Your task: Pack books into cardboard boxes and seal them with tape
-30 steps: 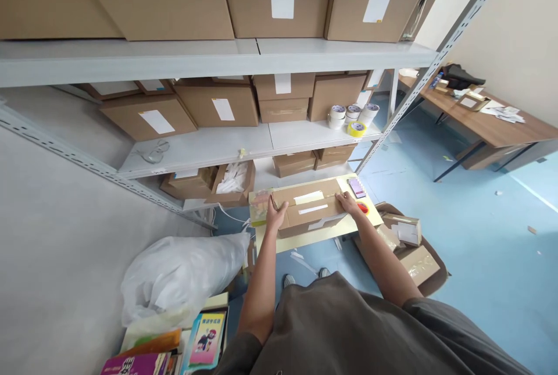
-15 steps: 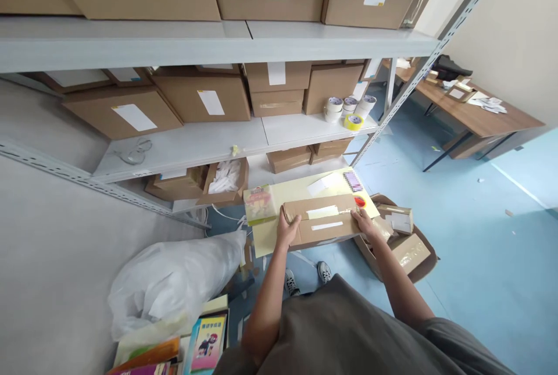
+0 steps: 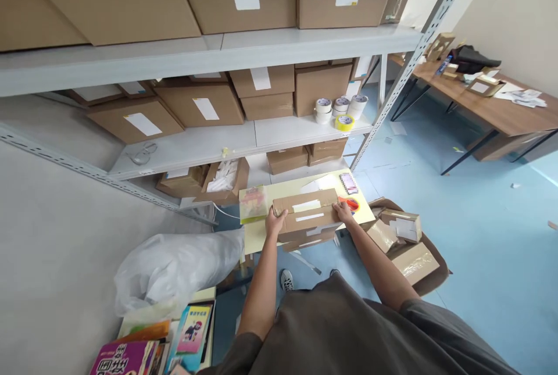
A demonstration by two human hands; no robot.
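A brown cardboard box (image 3: 307, 223) with pale tape strips on its top is gripped at both ends. My left hand (image 3: 274, 222) closes on its left end, thumb over the top. At the opposite end, my right hand (image 3: 343, 212) holds the corner with its thumb on top. The box is over the near side of a pale yellow tabletop (image 3: 255, 239). Just beyond my right hand lies an orange-red handled tool (image 3: 351, 203), partly covered. A clear packet with a printed picture (image 3: 253, 203) rests on the tabletop left of the box.
Grey shelving (image 3: 231, 143) stands ahead, holding cardboard boxes, white tape rolls (image 3: 323, 110) and a yellow tape roll (image 3: 344, 123). A carton of small boxes (image 3: 440, 276) sits on the floor at right. To the left are a white plastic bag (image 3: 174, 270) and books (image 3: 192, 328).
The box is tipped so more of its near side shows. Both hands still hold it. The camera view has turned slightly.
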